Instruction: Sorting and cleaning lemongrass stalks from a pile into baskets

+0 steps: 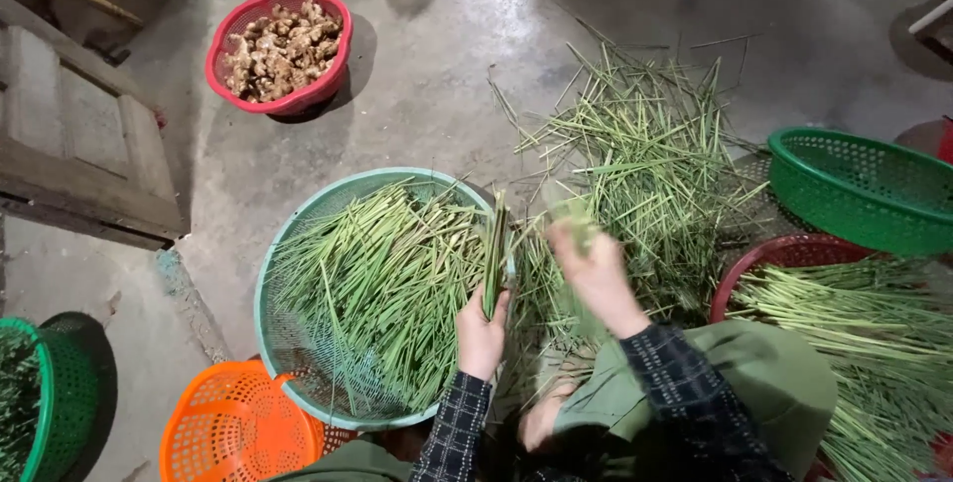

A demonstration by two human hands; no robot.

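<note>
Lemongrass stalk (493, 262) stands upright in my left hand (480, 335), fingers closed round its lower end, over the teal basket (288, 244) rim. My right hand (596, 278) is blurred, seemingly pinching a leaf strip (571, 214). It looks light, stiff, fibrous; best held low, near the base.

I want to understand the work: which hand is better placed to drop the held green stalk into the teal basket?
Probably the left hand: it grips the green stalk at the rim of the teal basket. The right hand is blurred, farther off.
</note>
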